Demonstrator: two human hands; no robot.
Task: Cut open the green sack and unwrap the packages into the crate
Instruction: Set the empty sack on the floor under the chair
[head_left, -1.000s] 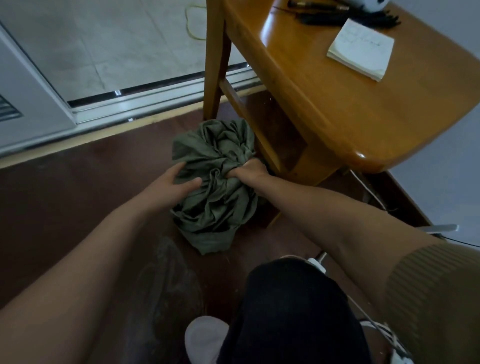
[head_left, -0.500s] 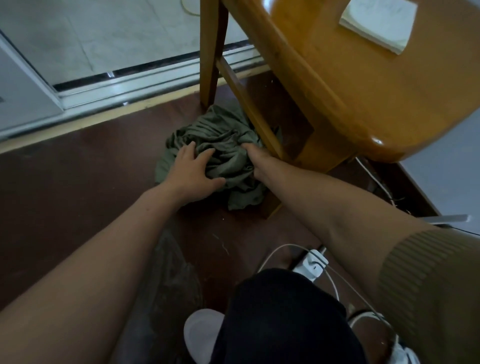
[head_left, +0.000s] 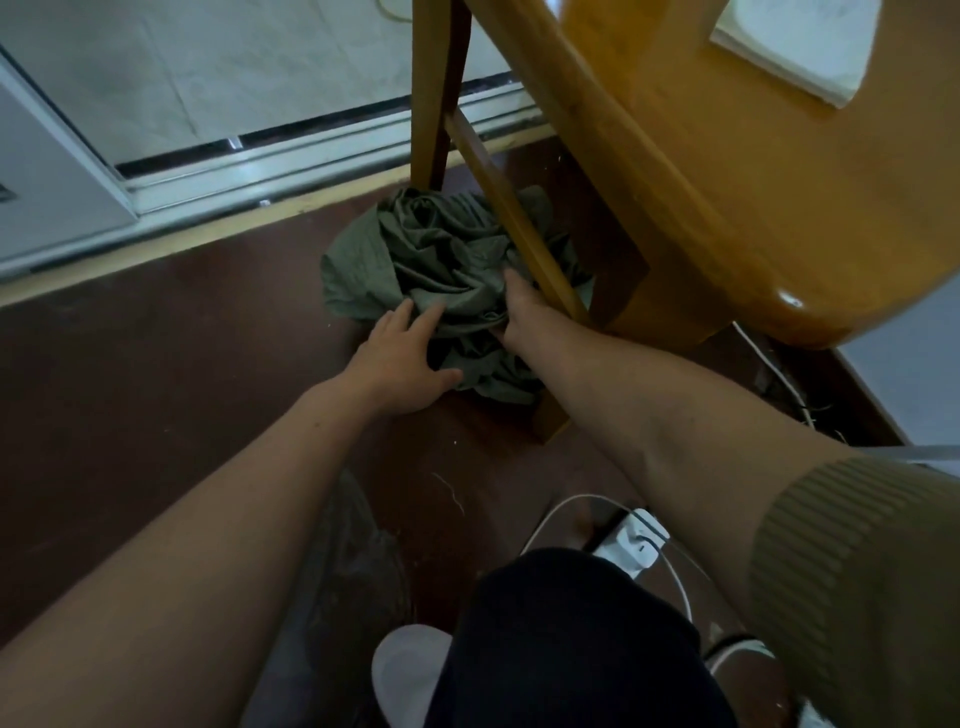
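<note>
Left hand (head_left: 400, 358) lies flat, fingers spread, on the near-left edge of the crumpled olive-green cloth sack (head_left: 441, 270). Right hand (head_left: 519, 306) is buried in the sack's right folds; grip cannot be told. Sack sits on the floor at the foot of the glossy wooden chair (head_left: 727, 182). Uncut as far as visible; no cutter, packages or crate seen. No legible writing.

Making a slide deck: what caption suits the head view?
Both hands, left hand and right hand, press on crumpled green cloth under a wooden table.
</note>
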